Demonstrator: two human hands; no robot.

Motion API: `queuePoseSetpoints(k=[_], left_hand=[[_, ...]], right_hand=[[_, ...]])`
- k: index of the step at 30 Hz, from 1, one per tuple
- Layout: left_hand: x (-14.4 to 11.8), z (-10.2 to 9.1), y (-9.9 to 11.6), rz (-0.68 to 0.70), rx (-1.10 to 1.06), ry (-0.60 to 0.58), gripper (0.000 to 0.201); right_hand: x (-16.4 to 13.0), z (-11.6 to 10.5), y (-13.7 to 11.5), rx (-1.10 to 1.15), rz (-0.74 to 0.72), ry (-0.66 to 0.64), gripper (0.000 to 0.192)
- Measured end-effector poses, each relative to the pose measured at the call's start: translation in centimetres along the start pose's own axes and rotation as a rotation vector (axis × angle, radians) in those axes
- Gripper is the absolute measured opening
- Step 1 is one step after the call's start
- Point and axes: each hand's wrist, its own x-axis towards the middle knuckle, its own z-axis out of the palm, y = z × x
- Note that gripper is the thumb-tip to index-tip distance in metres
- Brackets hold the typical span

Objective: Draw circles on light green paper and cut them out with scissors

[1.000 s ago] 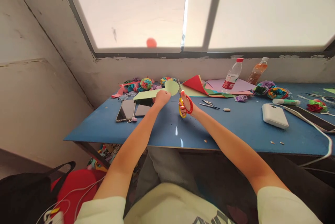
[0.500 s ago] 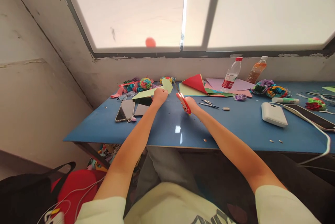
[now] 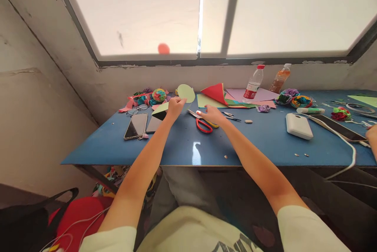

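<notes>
**Green disc in hand, scissors set down**

The left hand (image 3: 176,106) pinches a pale green paper disc (image 3: 186,92) by its lower edge, fingers closed on it, holding it upright above the far part of the desk (image 3: 182,148). The right hand (image 3: 212,115) lies flat and loose, fingers spread low over the red-and-yellow-handled scissors (image 3: 202,121), which rest on the desk with blades shut; whether the fingertips touch the handles cannot be told.

By the look of it, the cutting step is over and the shape is being checked; any further move would call for a light grip, since thin paper creases easily.

The disc is matte, smooth-edged and nearly round. A green offcut (image 3: 161,108) lies just beside the left hand, over two dark glossy phones (image 3: 136,126). Toward the far edge sit crumpled paper flowers (image 3: 158,95), a fan of coloured sheets (image 3: 224,96) and two plastic bottles (image 3: 254,83). A white power bank (image 3: 298,126) lies toward the right end.
</notes>
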Motion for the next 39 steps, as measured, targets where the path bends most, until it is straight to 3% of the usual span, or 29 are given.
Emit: queuePoseSetpoints(k=[3,8,11,17,23,30,34,39], left_hand=[[0.0,0.5,-0.4,0.071,-0.026,-0.140,0.043],[0.1,0.9,-1.3,0.189,0.042,-0.309,0.038],[0.1,1.2,-1.6,0.238,0.139,-0.324,0.036],[-0.1,1.5,-2.1,0.298,0.257,-0.328,0.036],[0.1,1.1,-2.3,0.314,0.421,-0.319,0.034],[0.0,0.8,-1.9,0.363,0.669,-0.278,0.035],[0.0,0.8,-1.9,0.372,0.704,-0.242,0.037],[0.3,0.6,-2.0,0.361,0.656,-0.138,0.034]], right_hand=[[0.3,-1.0,0.1,0.294,-0.172,0.043,0.057],[1.0,-1.0,0.5,0.532,-0.268,0.094,0.033],[1.4,-0.5,0.8,0.404,-0.287,0.151,0.026],[1.7,-0.4,1.3,0.142,-0.291,0.147,0.022],[2.2,-2.6,3.8,-0.255,-0.098,0.285,0.031],[3.4,-3.2,7.0,-0.598,0.172,0.179,0.032],[3.5,-2.7,6.7,-0.687,0.151,0.108,0.034],[3.0,-2.4,5.4,-0.739,0.016,0.040,0.031]])
